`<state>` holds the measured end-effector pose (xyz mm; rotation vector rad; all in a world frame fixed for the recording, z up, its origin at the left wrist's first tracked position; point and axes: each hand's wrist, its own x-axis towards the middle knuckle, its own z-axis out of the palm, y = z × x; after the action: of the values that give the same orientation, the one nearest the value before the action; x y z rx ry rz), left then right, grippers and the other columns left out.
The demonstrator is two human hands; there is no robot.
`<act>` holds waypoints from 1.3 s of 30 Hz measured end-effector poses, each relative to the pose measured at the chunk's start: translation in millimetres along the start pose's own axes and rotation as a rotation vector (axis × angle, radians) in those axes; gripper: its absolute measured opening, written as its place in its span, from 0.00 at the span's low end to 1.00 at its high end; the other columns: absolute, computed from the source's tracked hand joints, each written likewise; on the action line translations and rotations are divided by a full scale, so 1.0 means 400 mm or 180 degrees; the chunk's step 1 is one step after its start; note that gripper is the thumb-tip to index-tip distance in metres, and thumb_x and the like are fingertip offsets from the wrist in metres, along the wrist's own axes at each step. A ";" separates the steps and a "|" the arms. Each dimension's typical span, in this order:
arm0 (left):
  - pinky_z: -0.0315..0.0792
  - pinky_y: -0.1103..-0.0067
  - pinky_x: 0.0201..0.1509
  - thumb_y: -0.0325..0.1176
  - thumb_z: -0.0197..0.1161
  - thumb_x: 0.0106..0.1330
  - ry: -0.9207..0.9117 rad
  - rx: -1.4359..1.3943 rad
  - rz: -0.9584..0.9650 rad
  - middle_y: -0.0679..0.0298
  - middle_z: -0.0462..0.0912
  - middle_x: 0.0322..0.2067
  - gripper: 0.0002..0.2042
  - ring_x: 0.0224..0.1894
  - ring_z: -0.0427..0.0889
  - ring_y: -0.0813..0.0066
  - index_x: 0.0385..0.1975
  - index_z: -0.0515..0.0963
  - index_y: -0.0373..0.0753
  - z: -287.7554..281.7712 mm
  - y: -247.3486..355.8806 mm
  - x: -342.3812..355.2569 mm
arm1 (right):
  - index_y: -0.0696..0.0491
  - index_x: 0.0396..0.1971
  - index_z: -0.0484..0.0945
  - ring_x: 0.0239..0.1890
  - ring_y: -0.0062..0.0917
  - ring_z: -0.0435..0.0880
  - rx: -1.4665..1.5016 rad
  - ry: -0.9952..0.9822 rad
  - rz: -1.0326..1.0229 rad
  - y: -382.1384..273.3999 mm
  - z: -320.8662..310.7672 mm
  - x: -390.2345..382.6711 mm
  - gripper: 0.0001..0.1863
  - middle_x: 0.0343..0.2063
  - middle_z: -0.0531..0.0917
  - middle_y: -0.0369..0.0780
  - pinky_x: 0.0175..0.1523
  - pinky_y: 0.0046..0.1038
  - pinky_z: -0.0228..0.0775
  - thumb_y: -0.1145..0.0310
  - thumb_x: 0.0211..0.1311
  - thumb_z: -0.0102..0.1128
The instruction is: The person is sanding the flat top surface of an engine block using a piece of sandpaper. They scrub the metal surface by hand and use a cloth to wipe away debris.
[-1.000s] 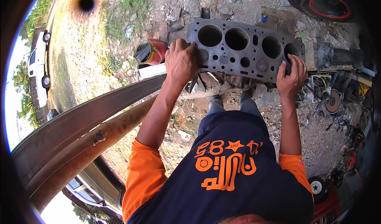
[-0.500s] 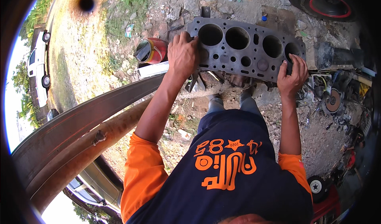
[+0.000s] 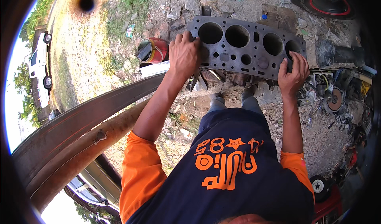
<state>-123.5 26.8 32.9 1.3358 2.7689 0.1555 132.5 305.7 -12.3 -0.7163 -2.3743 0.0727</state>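
A grey engine block (image 3: 254, 45) lies in front of me, its flat drilled face up and a row of large round bores across it. My left hand (image 3: 185, 54) is closed over the block's left end, the thumb on the face and the fingers at the outer edge. Its fingertips are partly hidden. At the opposite end, my right hand (image 3: 293, 72) grips the near right corner. Its fingers curl at the rim of the last bore, with the thumb apart from them on the face.
Left of the block stands a red bucket (image 3: 159, 50) with dark contents. A curved metal beam (image 3: 91, 107) and a rusty pipe (image 3: 107, 132) cross the left side. A large wheel (image 3: 327, 3) sits far right; greasy parts (image 3: 334, 99) lie on the right ground. A white pickup (image 3: 40, 69) stands far left.
Both hands keep their places at the block's ends; the left has shifted very slightly right. The rest of the view has moved only a little.
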 end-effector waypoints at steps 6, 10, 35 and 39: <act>0.72 0.59 0.55 0.42 0.67 0.67 0.0161 -0.0019 -0.0007 0.55 0.79 0.47 0.16 0.53 0.79 0.51 0.51 0.87 0.46 0.024 0.011 -0.038 | 0.51 0.53 0.86 0.62 0.37 0.82 0.0030 0.0017 -0.0033 0.002 0.002 0.001 0.16 0.53 0.86 0.38 0.68 0.44 0.67 0.66 0.66 0.66; 0.73 0.59 0.56 0.42 0.66 0.68 0.0009 0.0131 -0.0028 0.55 0.79 0.48 0.16 0.54 0.80 0.51 0.52 0.88 0.45 -0.006 0.020 -0.004 | 0.51 0.53 0.86 0.61 0.38 0.83 0.0015 0.0008 -0.0004 0.005 0.001 0.001 0.16 0.53 0.86 0.38 0.68 0.44 0.68 0.66 0.66 0.67; 0.74 0.58 0.57 0.38 0.65 0.67 0.0025 0.0214 -0.0187 0.53 0.80 0.49 0.15 0.55 0.80 0.51 0.52 0.88 0.50 0.007 -0.024 0.062 | 0.50 0.52 0.87 0.61 0.37 0.83 0.0050 0.0068 -0.0015 -0.003 0.001 -0.002 0.16 0.53 0.87 0.37 0.67 0.44 0.67 0.66 0.66 0.68; 0.74 0.58 0.58 0.39 0.67 0.64 0.0045 -0.0062 -0.0189 0.53 0.80 0.48 0.15 0.56 0.80 0.49 0.50 0.88 0.50 0.020 -0.020 0.024 | 0.50 0.52 0.87 0.61 0.37 0.83 0.0025 0.0081 -0.0011 0.005 0.006 -0.003 0.16 0.53 0.87 0.37 0.67 0.44 0.68 0.66 0.66 0.68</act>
<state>-134.9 29.9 24.1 1.2514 2.8075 0.1888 132.8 307.1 -15.4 -0.7055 -2.3496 0.0709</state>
